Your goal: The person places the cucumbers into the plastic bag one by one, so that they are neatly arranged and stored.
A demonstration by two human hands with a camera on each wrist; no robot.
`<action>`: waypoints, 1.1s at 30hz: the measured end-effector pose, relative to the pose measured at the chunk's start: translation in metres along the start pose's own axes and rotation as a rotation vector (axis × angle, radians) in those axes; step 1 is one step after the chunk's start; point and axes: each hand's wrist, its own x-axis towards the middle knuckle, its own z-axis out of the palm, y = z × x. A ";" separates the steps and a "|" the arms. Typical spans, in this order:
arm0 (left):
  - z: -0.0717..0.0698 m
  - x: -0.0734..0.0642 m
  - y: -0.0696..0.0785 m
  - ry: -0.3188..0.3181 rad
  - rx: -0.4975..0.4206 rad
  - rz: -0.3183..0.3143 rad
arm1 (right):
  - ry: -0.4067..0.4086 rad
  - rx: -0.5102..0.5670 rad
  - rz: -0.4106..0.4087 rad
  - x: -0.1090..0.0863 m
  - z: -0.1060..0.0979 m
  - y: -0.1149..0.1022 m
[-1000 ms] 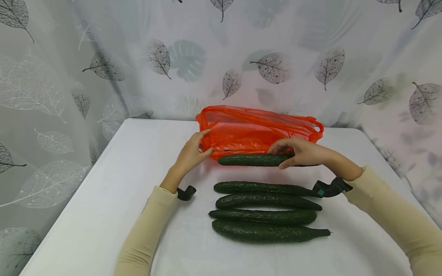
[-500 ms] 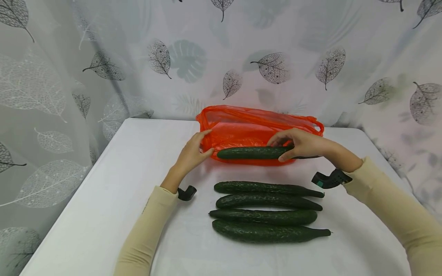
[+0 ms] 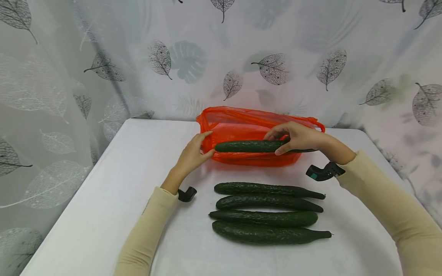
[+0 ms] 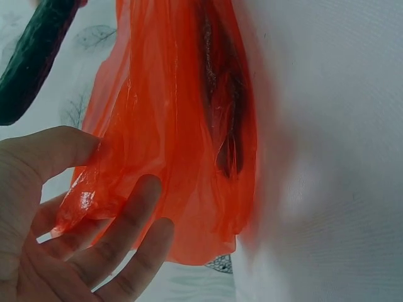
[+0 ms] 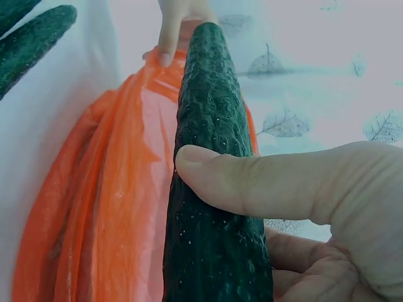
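Note:
My right hand [image 3: 299,138] grips a long dark green cucumber [image 3: 241,146], thumb on the near side and fingers behind. The cucumber lies level across the mouth of a red plastic bag [image 3: 255,159]. Its bumpy skin and rounded tip show in the right wrist view, the thumb [image 5: 245,182] pressed on it. At the bag's left end is my left hand [image 3: 192,153], thumb and fingers spread apart at the edge of the mouth. In the left wrist view, those fingers [image 4: 135,211] touch the thin plastic, and a dark long shape [image 4: 220,82] shows through the bag.
Several cucumbers [image 3: 264,219] lie side by side on the white table [image 3: 114,184], in front of the bag. A leaf-printed curtain [image 3: 207,50] hangs close behind the table's back edge. A black wrist camera [image 3: 324,172] hangs under the right wrist.
My right hand has raised the cucumber and carried it away from me, from the bag's front edge to over its mouth. My left hand has stayed at the bag's left end.

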 end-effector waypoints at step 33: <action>-0.001 -0.001 0.000 -0.016 0.008 -0.026 | 0.040 0.106 0.027 0.037 0.004 0.012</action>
